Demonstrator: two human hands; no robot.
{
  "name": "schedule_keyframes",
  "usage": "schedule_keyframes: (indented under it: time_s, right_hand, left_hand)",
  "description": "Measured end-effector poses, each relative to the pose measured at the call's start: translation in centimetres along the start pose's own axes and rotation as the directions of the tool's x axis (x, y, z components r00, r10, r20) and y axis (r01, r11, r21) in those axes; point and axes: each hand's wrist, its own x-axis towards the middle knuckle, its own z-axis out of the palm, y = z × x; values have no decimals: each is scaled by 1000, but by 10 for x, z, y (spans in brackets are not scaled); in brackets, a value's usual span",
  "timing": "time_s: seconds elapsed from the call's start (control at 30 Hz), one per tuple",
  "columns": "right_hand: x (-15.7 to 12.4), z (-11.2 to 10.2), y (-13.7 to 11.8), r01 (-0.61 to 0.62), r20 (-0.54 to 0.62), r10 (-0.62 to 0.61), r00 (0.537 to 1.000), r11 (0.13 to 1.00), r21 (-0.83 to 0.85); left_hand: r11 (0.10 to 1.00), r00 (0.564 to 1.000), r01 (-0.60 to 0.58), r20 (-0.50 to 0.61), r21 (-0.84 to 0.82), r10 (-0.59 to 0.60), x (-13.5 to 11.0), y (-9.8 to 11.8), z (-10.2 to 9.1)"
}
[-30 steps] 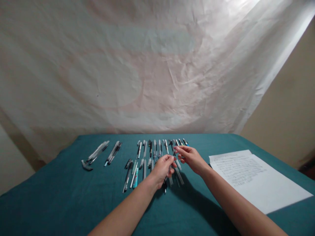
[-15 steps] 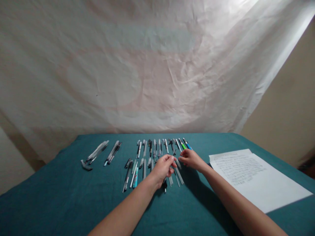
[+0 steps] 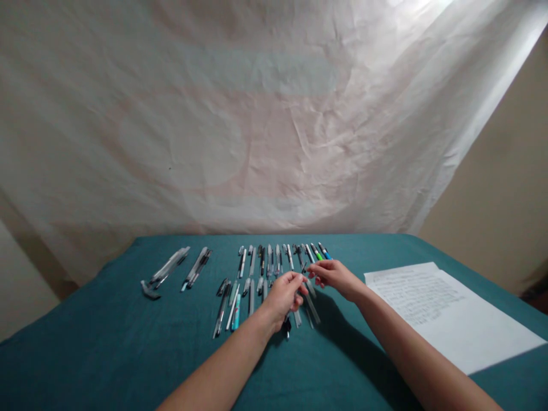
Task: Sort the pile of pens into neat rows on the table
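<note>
My left hand (image 3: 286, 295) is closed in a pinch over the lower row of pens. A slim dark tip (image 3: 303, 267) shows just above its fingertips, apparently the end of a pen held in them; most of it is hidden. Close on the right, my right hand (image 3: 333, 276) has thumb and forefinger together near that tip. Whether those fingers hold anything is too small to see. Below my left hand a black pen part (image 3: 286, 326) sticks out. Clear pen barrels (image 3: 313, 308) lie between and under the hands.
Behind the hands runs an upper row of pens (image 3: 262, 261), with a green one (image 3: 317, 253) and a blue one (image 3: 325, 252) at its right end. A turquoise pen (image 3: 236, 313) lies lower left. Two pen bundles (image 3: 197, 268) are farther left. Written paper sheets (image 3: 462, 319) lie right.
My right hand has shifted slightly up and left, its thumb and forefinger now nearer the dark tip. My left hand has stayed almost in place.
</note>
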Motion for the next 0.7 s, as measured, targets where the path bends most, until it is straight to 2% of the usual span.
schedule_keyframes:
  time_s: [0.1,0.17,0.23,0.33,0.4,0.47,0.57,0.63,0.7]
  right_hand:
    - [-9,7,-16,-4,126,-35,991,956,294]
    - [-12,11,-21,-34,150,-23,988,930,366]
    - [-10,12,-21,-46,127,-9,992,905,424]
    - [-3,1,-16,34,-71,6,997,838,545]
    - [3,-11,-10,112,-240,35,970,814,570]
    - [7,-21,-1,93,-290,60,955,868,487]
    - [9,-25,15,-103,-137,123,983,984,145]
    - [10,-21,25,-184,-52,182,982,982,-40]
    - [10,-15,31,-209,-36,206,978,973,-102]
  left_hand:
    - [1000,1000,-1,8,-12,1,0,-2,0]
    - [1000,1000,-7,12,-20,7,0,-3,0]
    - [1000,1000,-15,12,-24,16,0,-3,0]
    - [999,1000,-18,15,-33,18,1,-2,0]
    - [998,1000,-10,-3,-56,10,3,-1,0]
    - [995,998,-1,-55,-99,-5,5,-2,-1]
    - [983,990,-5,-139,-182,-21,9,-3,-4]
    - [973,986,-19,-165,-229,-19,10,-4,-6]
    - [964,984,-27,-179,-263,-21,11,-4,-6]
